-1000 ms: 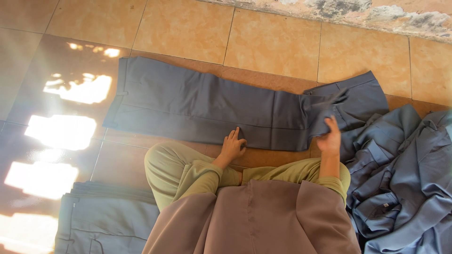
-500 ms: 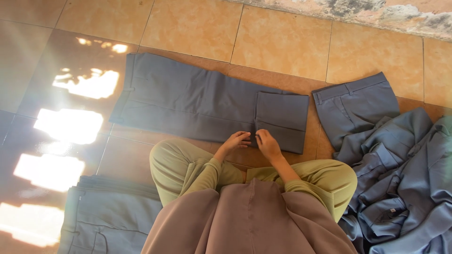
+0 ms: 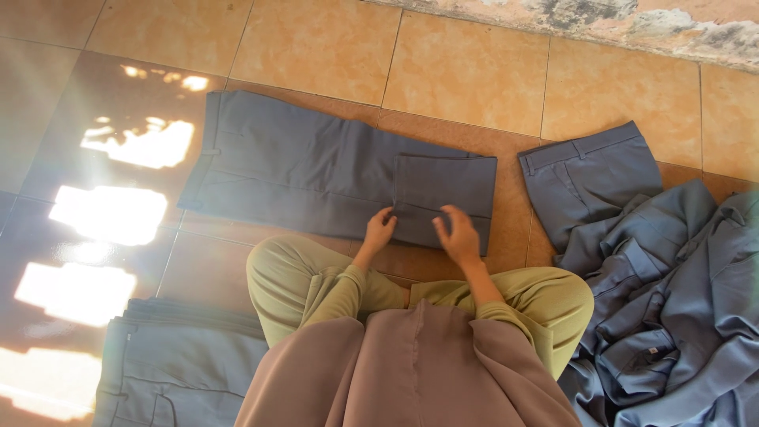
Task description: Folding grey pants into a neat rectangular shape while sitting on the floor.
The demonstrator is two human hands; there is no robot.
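Seated on a tiled floor (image 3: 316, 39), a person is pressing the left hand (image 3: 379, 231) and half-curled right hand (image 3: 458, 236), neither gripping, on grey trousers (image 3: 300, 170) lying flat: soft, light cloth, likely best pinched at the folded end.

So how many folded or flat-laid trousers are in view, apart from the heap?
2: one spread before the hands, leg end folded back; one folded at lower left. The heap at right may hide more.
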